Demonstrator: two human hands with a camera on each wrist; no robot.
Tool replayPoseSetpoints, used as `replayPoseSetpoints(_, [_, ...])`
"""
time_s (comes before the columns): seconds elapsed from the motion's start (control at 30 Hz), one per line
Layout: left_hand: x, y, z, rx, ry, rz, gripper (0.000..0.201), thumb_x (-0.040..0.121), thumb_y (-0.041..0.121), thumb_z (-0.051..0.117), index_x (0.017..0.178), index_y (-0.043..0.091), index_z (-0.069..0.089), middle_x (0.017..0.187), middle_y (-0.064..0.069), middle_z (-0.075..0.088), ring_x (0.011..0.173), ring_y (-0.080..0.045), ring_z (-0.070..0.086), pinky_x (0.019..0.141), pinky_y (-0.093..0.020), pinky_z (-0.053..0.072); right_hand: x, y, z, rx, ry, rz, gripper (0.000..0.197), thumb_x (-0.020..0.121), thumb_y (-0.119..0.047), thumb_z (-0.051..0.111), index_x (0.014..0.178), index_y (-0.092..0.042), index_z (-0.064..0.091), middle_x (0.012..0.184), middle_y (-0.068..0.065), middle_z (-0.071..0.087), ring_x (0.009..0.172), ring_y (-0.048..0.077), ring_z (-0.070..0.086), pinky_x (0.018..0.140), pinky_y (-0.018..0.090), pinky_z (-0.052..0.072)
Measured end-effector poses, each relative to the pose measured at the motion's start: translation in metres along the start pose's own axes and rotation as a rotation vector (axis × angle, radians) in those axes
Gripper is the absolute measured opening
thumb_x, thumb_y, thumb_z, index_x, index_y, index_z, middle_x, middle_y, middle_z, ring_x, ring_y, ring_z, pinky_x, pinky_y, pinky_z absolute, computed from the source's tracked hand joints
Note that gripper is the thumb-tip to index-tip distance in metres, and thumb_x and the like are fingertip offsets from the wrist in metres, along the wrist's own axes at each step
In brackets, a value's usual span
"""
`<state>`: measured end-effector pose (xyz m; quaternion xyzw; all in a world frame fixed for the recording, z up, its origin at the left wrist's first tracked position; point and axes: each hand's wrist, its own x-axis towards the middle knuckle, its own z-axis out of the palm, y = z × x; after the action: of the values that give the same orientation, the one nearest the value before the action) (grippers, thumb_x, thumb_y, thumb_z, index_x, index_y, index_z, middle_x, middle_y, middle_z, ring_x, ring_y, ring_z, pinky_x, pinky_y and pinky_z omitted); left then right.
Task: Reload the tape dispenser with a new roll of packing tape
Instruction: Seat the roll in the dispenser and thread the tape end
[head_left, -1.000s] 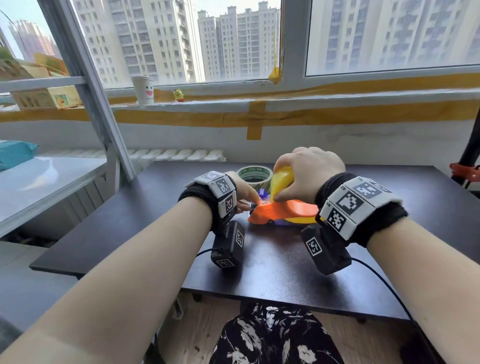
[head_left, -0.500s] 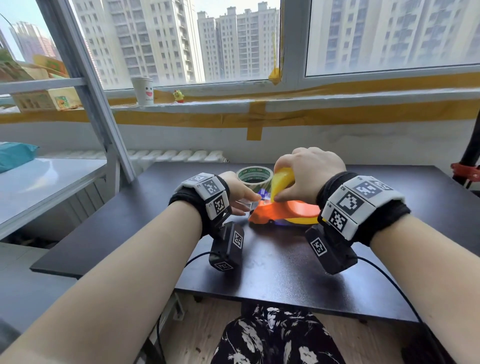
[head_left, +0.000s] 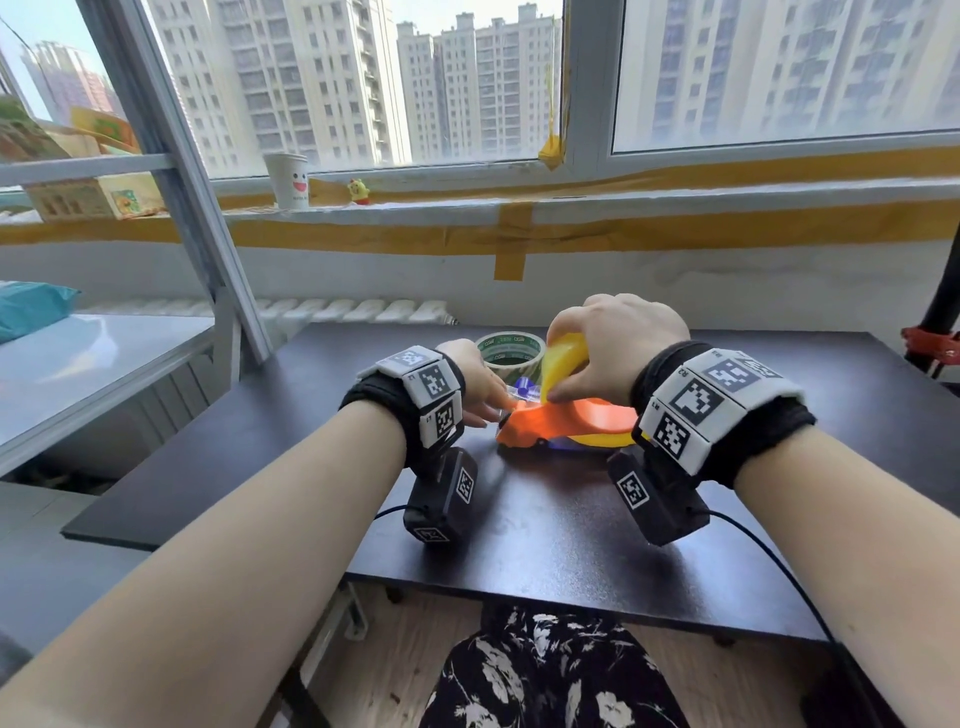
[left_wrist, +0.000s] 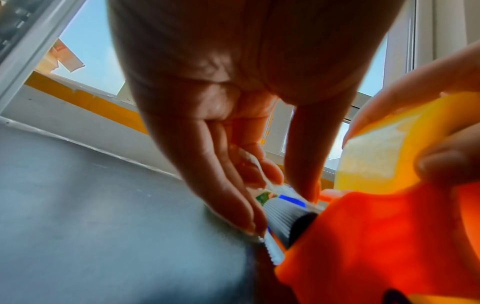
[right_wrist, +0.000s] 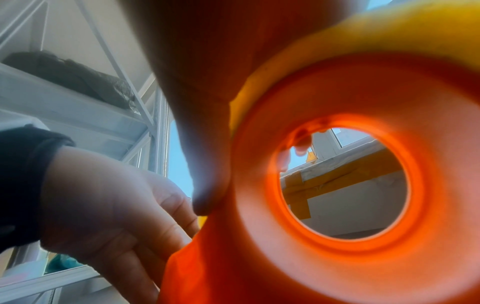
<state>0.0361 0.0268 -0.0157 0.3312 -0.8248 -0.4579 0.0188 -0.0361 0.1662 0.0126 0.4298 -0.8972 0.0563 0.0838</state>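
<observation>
An orange tape dispenser (head_left: 566, 421) lies on the dark table (head_left: 519, 545) with a yellow tape roll (head_left: 563, 364) seated on its hub. My right hand (head_left: 587, 364) grips that roll from above, fingers curled over its rim. At the dispenser's front end, my left hand (head_left: 493, 410) has fingers and thumb on either side of the grey ribbed roller (left_wrist: 283, 218). It appears to pinch a pale strip of tape there. The right wrist view looks through the orange hub (right_wrist: 337, 205). A second roll, printed in green (head_left: 511, 351), stands just behind.
A white shelf unit (head_left: 104, 358) with a slanted metal post stands to the left of the table. A paper cup (head_left: 288, 179) and a small toy stand on the windowsill. A red clamp (head_left: 930, 345) is at the far right edge.
My left hand has drawn slightly back and to the left at the dispenser's front. The right hand stays on the yellow roll.
</observation>
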Motion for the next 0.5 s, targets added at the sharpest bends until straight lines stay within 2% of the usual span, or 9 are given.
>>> replayPoseSetpoints(0.03, [0.0, -0.001, -0.001, -0.02, 0.011, -0.001, 0.011, 0.083, 0.008, 0.068, 0.09, 0.003, 0.062, 0.073, -0.007, 0.063, 0.057, -0.01, 0.064, 0.065, -0.025, 0.056, 0.0, 0.0, 0.0, 0.006, -0.001, -0.001, 0.061, 0.064, -0.062, 0.07, 0.119, -0.039, 0.055, 0.12, -0.001, 0.056, 0.12, 0.024, 0.049, 0.091, 0.035, 0.04])
replayPoseSetpoints(0.13, [-0.002, -0.002, -0.008, -0.103, 0.005, -0.021, 0.01, 0.087, 0.004, 0.062, 0.077, 0.004, 0.059, 0.066, -0.008, 0.064, 0.039, -0.007, 0.064, 0.055, -0.023, 0.057, 0.0, 0.001, -0.001, 0.028, -0.01, -0.002, 0.061, 0.063, -0.06, 0.072, 0.118, -0.04, 0.055, 0.12, -0.001, 0.056, 0.12, 0.023, 0.049, 0.093, 0.035, 0.04])
replayPoseSetpoints(0.27, [-0.007, -0.005, -0.016, -0.17, -0.054, -0.033, 0.016, 0.086, -0.008, 0.057, 0.075, 0.003, 0.061, 0.044, -0.004, 0.066, 0.04, -0.007, 0.066, 0.051, -0.019, 0.056, -0.002, 0.009, -0.003, 0.106, -0.013, 0.014, 0.057, 0.062, -0.056, 0.075, 0.114, -0.039, 0.058, 0.119, -0.001, 0.058, 0.118, 0.023, 0.051, 0.094, 0.036, 0.041])
replayPoseSetpoints(0.5, [-0.016, -0.005, -0.024, -0.305, -0.105, -0.047, 0.014, 0.084, -0.009, 0.06, 0.079, 0.004, 0.061, 0.049, -0.006, 0.069, 0.045, -0.011, 0.069, 0.05, -0.021, 0.059, -0.007, 0.027, -0.005, 0.329, 0.003, 0.042, 0.049, 0.059, -0.047, 0.08, 0.105, -0.036, 0.064, 0.116, -0.002, 0.063, 0.115, 0.023, 0.054, 0.1, 0.041, 0.044])
